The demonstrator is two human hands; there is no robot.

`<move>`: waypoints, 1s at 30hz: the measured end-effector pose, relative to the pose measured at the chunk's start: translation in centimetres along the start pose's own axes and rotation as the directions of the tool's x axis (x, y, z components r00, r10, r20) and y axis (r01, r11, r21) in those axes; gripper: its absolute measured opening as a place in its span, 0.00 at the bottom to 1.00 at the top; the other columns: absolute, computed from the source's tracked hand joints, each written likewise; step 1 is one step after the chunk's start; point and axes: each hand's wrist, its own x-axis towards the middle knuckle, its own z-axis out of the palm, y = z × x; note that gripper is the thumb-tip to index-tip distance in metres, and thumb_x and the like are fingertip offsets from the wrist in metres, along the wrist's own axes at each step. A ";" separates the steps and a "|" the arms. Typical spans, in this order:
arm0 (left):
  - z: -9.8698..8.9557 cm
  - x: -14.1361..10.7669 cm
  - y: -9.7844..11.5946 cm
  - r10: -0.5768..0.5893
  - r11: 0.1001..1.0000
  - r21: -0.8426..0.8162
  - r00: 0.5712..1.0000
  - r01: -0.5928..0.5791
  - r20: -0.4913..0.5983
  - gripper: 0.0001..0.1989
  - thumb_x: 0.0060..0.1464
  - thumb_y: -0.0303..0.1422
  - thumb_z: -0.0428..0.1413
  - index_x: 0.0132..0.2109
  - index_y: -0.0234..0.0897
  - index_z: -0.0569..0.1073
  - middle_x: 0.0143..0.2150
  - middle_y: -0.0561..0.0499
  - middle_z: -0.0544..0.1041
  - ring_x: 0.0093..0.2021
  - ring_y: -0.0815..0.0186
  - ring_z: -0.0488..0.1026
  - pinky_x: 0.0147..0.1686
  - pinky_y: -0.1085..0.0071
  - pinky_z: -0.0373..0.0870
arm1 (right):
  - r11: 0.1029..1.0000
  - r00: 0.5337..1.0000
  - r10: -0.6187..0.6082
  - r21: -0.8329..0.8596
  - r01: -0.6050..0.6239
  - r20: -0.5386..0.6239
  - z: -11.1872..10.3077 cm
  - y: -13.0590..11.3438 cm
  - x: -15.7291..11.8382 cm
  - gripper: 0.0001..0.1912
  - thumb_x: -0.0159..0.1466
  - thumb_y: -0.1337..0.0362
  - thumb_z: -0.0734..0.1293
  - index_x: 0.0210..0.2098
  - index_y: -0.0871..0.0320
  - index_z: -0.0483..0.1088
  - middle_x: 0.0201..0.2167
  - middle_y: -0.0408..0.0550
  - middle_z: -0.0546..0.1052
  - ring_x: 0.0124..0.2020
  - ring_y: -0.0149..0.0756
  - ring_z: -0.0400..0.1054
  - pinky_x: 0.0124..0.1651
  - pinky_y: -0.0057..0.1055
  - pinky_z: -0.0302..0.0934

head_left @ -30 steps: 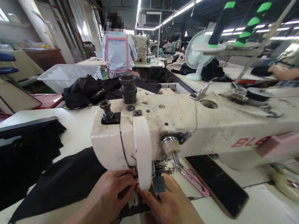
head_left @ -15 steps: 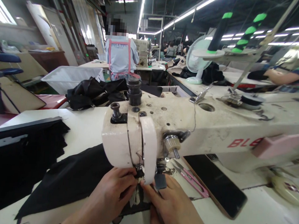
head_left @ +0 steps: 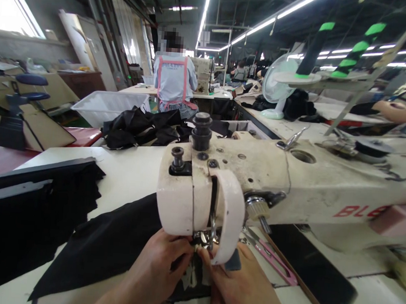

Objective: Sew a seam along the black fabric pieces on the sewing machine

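Observation:
A cream sewing machine (head_left: 291, 186) with red lettering fills the middle of the view. Black fabric (head_left: 106, 247) lies on the white table (head_left: 132, 175) and runs under the machine's head. My left hand (head_left: 160, 269) presses on the fabric just left of the needle area. My right hand (head_left: 245, 289) rests on it just right, fingertips pinching a small pale piece (head_left: 191, 276) under the presser foot. Both hands almost touch below the machine head. The needle is hidden behind the machine's white cover.
Pink thread snips (head_left: 272, 258) and a dark phone-like slab (head_left: 316, 275) lie right of my hands. A black fabric stack (head_left: 27, 223) sits at the left. Behind are a white bin (head_left: 105, 108), a fabric heap (head_left: 142, 127), a fan (head_left: 277, 83), and other seated workers.
The view has shifted, so the machine head now appears further right and lower. My hands stay on the fabric under the presser foot, fingers drawn slightly closer together.

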 end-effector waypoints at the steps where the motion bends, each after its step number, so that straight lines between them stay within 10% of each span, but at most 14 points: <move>1: 0.1 0.0 -0.2 0.002 1.000 0.011 1.000 -0.002 -0.011 0.11 0.59 0.25 0.49 0.31 0.39 0.73 0.31 0.51 0.76 0.33 0.64 0.75 0.33 0.72 0.70 | 1.000 1.000 0.005 0.008 -0.005 0.008 -0.1 -0.1 0.0 0.20 0.50 0.73 0.61 0.42 0.62 0.72 0.40 0.56 0.76 0.45 0.54 0.67 0.45 0.49 0.65; 30: -0.4 2.1 -2.7 -0.037 0.999 -0.019 0.995 0.035 -0.091 0.11 0.56 0.29 0.53 0.44 0.39 0.77 0.46 0.49 0.79 0.50 0.58 0.75 0.53 0.63 0.71 | 1.000 0.989 0.007 -0.026 -0.011 -0.147 0.1 -0.5 -0.2 0.14 0.50 0.75 0.61 0.35 0.65 0.72 0.40 0.60 0.74 0.41 0.51 0.66 0.43 0.46 0.65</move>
